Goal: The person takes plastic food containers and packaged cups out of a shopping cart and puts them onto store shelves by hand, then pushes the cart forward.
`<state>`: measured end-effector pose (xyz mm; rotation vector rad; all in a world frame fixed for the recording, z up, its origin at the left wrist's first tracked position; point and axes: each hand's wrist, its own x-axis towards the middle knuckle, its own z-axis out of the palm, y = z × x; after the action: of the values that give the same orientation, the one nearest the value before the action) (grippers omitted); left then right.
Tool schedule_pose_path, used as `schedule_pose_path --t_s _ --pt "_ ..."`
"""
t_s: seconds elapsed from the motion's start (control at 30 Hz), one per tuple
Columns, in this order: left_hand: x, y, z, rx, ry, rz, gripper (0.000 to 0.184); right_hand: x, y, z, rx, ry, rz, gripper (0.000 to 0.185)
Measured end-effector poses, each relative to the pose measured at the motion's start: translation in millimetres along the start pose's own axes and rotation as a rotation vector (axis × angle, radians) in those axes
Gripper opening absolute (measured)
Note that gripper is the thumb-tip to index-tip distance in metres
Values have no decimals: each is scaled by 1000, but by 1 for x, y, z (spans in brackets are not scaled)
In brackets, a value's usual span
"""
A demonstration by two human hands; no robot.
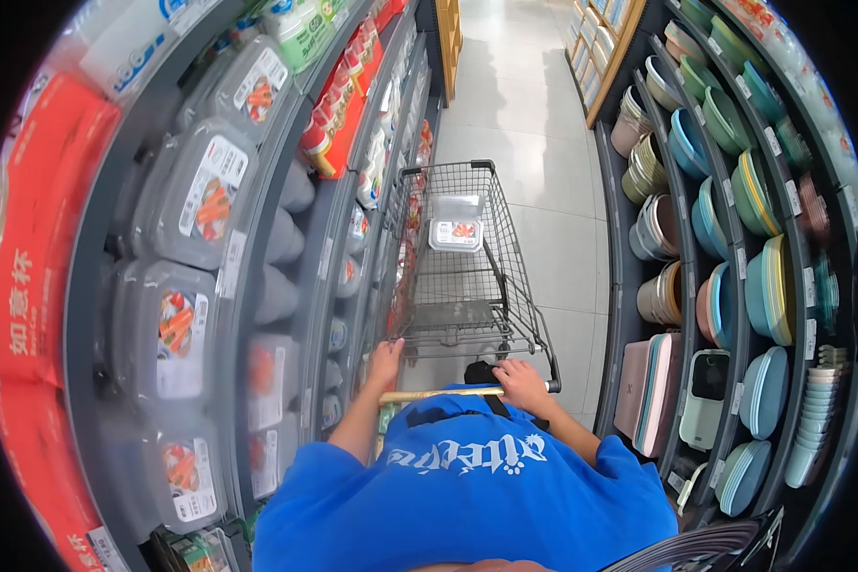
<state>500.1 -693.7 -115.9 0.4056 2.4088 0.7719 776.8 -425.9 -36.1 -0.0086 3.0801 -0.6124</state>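
A metal wire shopping cart (513, 276) stands in front of me, its yellowish handle (429, 395) close to my body. My left hand (385, 364) is closed at the left end of the handle. Near the right end, my right hand (521, 381) has its fingers wrapped over the bar. Inside the basket lies a clear plastic container pack (456, 234) with a white label showing orange food. A small dark item (480, 372) shows just beyond the handle, too unclear to name.
Left shelves (300, 229) hold plastic boxes (195, 195), red packages (52, 229) and bottles. The right shelves (677, 276) carry stacked bowls (768, 291), basins and trays (646, 396). Between them a grey tiled aisle (567, 238) runs ahead. The cart's left side is close to the left shelves.
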Motion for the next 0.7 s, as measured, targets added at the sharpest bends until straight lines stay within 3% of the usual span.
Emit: schedule_pose_path --t_s 0.07,0.27,0.4,0.47,0.7 --pt "19 3 6 -36 22 1 68 7 19 2 -8 -36 -2 60" --pt "66 85 -18 -191 -196 -466 92 47 55 -34 -30 -228 67 58" --pt "97 118 -33 -285 -250 -550 110 71 80 -47 -9 -376 175 53" --pt "105 133 -36 -288 -260 -546 109 85 83 -65 -11 -522 263 50" --pt "144 139 -25 -303 -251 -578 105 104 112 -70 -10 -500 254 45"
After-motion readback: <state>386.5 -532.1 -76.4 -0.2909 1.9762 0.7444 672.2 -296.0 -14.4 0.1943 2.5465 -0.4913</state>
